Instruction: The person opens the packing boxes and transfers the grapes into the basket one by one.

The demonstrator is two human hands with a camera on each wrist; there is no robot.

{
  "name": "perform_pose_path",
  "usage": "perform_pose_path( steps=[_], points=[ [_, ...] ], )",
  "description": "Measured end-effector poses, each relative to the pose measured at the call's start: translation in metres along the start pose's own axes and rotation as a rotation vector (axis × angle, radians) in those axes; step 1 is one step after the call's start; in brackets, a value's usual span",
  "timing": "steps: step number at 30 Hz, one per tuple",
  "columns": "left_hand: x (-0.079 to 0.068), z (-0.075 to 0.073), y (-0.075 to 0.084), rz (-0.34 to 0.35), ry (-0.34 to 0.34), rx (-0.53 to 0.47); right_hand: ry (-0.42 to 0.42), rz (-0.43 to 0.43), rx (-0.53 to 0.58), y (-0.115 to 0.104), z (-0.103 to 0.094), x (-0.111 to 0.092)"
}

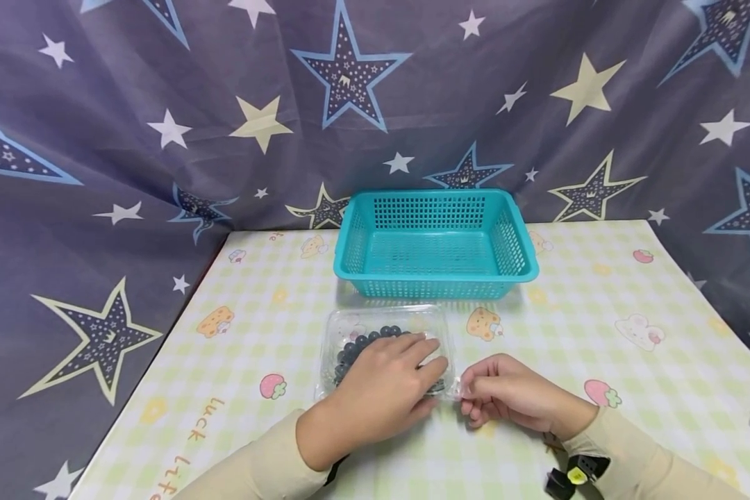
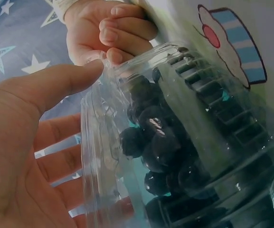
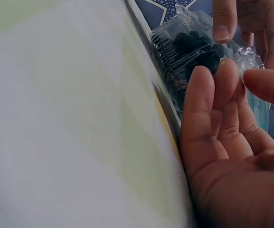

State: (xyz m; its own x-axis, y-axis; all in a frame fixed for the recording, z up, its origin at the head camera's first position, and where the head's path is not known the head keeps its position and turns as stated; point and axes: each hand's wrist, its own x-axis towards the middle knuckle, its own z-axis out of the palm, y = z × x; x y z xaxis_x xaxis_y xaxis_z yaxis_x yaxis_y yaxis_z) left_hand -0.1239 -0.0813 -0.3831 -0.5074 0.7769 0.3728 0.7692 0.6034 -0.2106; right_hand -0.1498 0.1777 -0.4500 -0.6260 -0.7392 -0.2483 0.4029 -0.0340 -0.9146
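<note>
A clear plastic clamshell box (image 1: 384,316) lies on the table, holding dark round grapes (image 1: 353,351) that show through its wall. My left hand (image 1: 381,389) rests across the top of the box, fingers spread and its thumb at the near edge. In the left wrist view the thumb lies along the box's rim, beside the grapes (image 2: 158,137). At the box's near right corner my right hand (image 1: 515,392) pinches the plastic edge between thumb and forefinger. The right wrist view has that hand (image 3: 231,137) in front of the box (image 3: 167,54), its other fingers curled.
A turquoise mesh basket (image 1: 437,288) stands just behind the box, toward the back of the table. A checked tablecloth (image 1: 575,312) with printed figures covers the table. A dark curtain with stars (image 1: 225,83) hangs at the back and sides.
</note>
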Motion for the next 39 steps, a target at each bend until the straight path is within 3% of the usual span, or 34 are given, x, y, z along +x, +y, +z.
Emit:
perform_pose_path(
  steps=[10,19,29,39],
  points=[
    [-0.002,-0.005,-0.002,0.002,0.003,-0.017,0.041,0.013,-0.019,0.001,0.0,0.001],
    [-0.008,-0.009,-0.004,0.017,0.06,-0.026,0.047,0.019,-0.023,0.0,0.001,0.0],
    [-0.014,-0.013,-0.008,0.013,0.034,-0.008,0.053,0.02,-0.034,0.0,0.001,0.0],
    [-0.018,-0.014,-0.012,0.019,0.059,-0.019,0.061,0.022,-0.036,0.0,0.001,0.0]
  ],
)
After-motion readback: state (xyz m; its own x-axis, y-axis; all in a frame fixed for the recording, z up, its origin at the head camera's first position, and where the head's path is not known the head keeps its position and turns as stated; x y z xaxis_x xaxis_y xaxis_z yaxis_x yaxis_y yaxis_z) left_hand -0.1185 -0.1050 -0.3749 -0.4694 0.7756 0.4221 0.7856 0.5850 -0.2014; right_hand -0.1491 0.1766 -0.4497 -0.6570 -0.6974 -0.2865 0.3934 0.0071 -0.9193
